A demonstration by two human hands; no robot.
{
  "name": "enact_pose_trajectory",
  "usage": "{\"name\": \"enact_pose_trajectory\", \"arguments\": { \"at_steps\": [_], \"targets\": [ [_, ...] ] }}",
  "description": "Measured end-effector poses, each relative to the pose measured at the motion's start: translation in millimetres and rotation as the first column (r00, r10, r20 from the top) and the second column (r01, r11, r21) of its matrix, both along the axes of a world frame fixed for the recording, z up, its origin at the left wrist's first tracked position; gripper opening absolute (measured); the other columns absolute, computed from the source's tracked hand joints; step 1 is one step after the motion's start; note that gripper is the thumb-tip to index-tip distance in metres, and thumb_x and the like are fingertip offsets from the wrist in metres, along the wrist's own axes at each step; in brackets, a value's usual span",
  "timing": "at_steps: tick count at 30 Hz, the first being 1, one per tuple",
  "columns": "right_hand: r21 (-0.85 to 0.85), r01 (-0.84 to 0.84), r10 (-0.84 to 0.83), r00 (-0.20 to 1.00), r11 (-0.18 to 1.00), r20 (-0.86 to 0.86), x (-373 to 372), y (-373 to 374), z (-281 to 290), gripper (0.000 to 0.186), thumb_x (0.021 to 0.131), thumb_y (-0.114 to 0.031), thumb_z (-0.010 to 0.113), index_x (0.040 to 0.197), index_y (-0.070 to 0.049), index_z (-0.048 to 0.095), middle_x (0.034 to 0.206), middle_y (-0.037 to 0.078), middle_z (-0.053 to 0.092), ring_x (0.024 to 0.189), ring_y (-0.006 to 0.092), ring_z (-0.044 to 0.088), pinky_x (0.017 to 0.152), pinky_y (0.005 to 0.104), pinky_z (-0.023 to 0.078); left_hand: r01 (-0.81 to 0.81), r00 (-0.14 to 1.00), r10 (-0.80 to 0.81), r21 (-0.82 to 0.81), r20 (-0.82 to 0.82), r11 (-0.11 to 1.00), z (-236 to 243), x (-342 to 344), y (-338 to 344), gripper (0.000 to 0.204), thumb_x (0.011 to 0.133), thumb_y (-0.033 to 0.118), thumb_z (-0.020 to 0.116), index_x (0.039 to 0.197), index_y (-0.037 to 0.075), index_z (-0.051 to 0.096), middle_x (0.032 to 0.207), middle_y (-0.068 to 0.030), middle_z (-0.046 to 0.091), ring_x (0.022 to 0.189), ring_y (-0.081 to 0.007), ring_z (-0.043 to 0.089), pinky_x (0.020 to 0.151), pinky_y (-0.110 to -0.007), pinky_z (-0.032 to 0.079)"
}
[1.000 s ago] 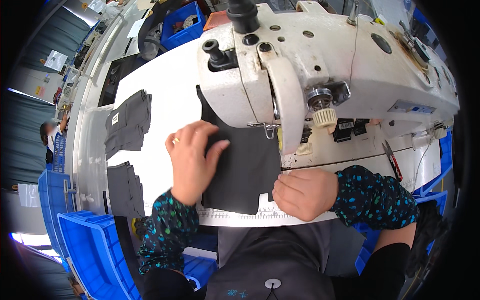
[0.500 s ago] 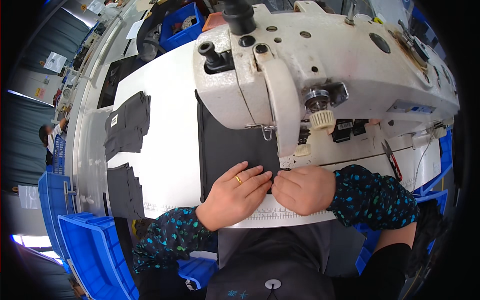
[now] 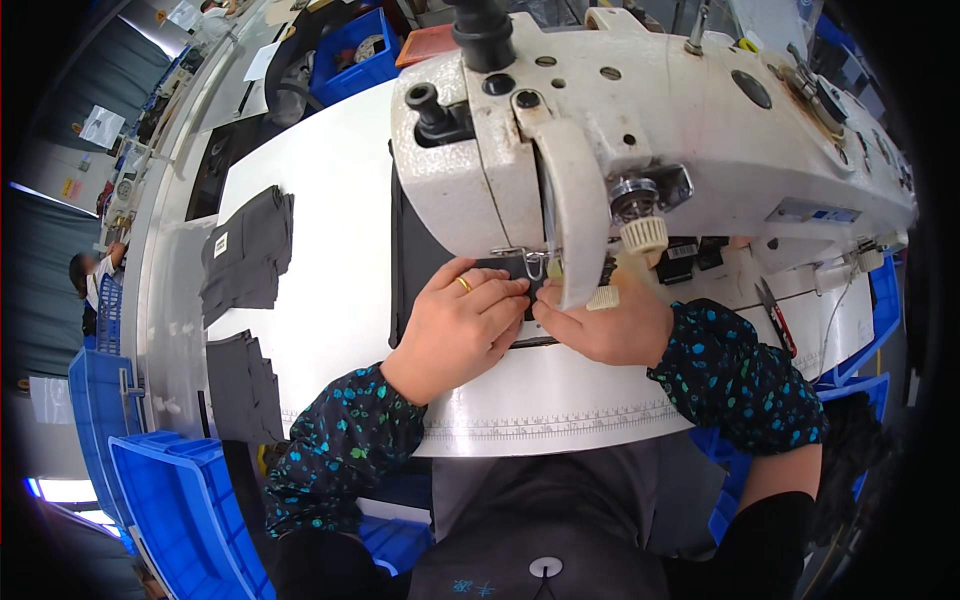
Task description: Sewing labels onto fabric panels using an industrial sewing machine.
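A dark grey fabric piece point(image 3: 418, 262) lies on the white table under the head of a white sewing machine point(image 3: 460, 180). My left hand point(image 3: 455, 325), with a ring on one finger, has its fingers bent and pressed together on the fabric's near edge. Just to its right, my right hand point(image 3: 615, 325) pinches the same edge, close to the needle area. The machine's front lever and knobs cover part of the right fingers. Both sets of fingertips nearly meet; the needle itself is hidden.
Two stacks of dark fabric pieces, a far one point(image 3: 248, 250) and a near one point(image 3: 243, 388), lie at the left. Red-handled scissors point(image 3: 778, 322) rest on the right. Blue bins point(image 3: 180, 515) stand left of the table; another blue bin point(image 3: 352, 55) is behind. A ruler strip point(image 3: 550, 425) edges the table.
Both hands have moved away from me toward the machine, and the fabric has slid with them. Its near edge is now farther from the table's front edge.
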State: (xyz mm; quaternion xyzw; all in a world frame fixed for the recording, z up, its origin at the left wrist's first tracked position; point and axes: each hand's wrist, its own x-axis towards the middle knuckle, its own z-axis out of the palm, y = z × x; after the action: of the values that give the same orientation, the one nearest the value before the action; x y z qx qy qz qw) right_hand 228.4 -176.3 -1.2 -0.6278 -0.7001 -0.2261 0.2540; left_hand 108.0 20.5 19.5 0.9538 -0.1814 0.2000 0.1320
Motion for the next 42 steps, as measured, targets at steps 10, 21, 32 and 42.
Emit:
{"name": "enact_pose_trajectory", "arguments": {
  "at_steps": [10, 21, 32, 42],
  "targets": [
    [-0.159, 0.106, -0.142, 0.961, 0.982, -0.236, 5, -5, -8, 0.017, 0.080, -0.015, 0.069, 0.096, -0.013, 0.077, 0.069, 0.007, 0.060, 0.070, 0.0273, 0.061, 0.063, 0.0427, 0.047, 0.028, 0.997, -0.023, 0.052, -0.079, 0.998, 2, -6, 9, 0.035, 0.071, 0.009, 0.074, 0.106, 0.009, 0.074, 0.118, -0.0017, 0.071, 0.116, -0.0225, 0.063, 0.104, -0.044, 0.047],
    [-0.215, 0.056, -0.123, 0.942, 0.975, -0.313, 5, -13, -4, 0.018, 0.076, -0.014, 0.072, 0.093, -0.010, 0.078, 0.074, 0.012, 0.057, 0.077, 0.0323, 0.056, 0.071, 0.0446, 0.044, 0.042, 0.994, -0.035, 0.071, -0.100, 0.997, 2, -2, 14, 0.043, 0.066, 0.010, 0.076, 0.109, 0.010, 0.074, 0.119, -0.0004, 0.070, 0.116, -0.0208, 0.063, 0.106, -0.043, 0.046],
    [-0.188, 0.242, -0.294, 0.894, 0.952, -0.337, 7, -6, -7, 0.015, 0.081, -0.012, 0.075, 0.096, -0.012, 0.075, 0.088, 0.009, 0.063, 0.083, 0.0298, 0.061, 0.073, 0.0410, 0.050, -0.101, 0.993, 0.105, 0.067, -0.055, 0.993, -11, 28, 29, 0.042, 0.068, 0.003, 0.072, 0.107, 0.016, 0.079, 0.103, -0.0018, 0.075, 0.099, -0.0232, 0.067, 0.098, -0.039, 0.046],
    [-0.158, 0.229, -0.273, 0.891, 0.960, -0.363, 3, -4, -5, 0.019, 0.082, -0.019, 0.074, 0.082, -0.001, 0.068, 0.081, 0.013, 0.060, 0.085, 0.0322, 0.057, 0.076, 0.0436, 0.046, -0.168, 0.983, 0.168, -0.003, -0.072, 0.986, -9, 26, 32, 0.024, 0.076, 0.002, 0.068, 0.098, 0.008, 0.075, 0.092, -0.0105, 0.070, 0.098, -0.0312, 0.065, 0.098, -0.043, 0.048]
  ]
}}
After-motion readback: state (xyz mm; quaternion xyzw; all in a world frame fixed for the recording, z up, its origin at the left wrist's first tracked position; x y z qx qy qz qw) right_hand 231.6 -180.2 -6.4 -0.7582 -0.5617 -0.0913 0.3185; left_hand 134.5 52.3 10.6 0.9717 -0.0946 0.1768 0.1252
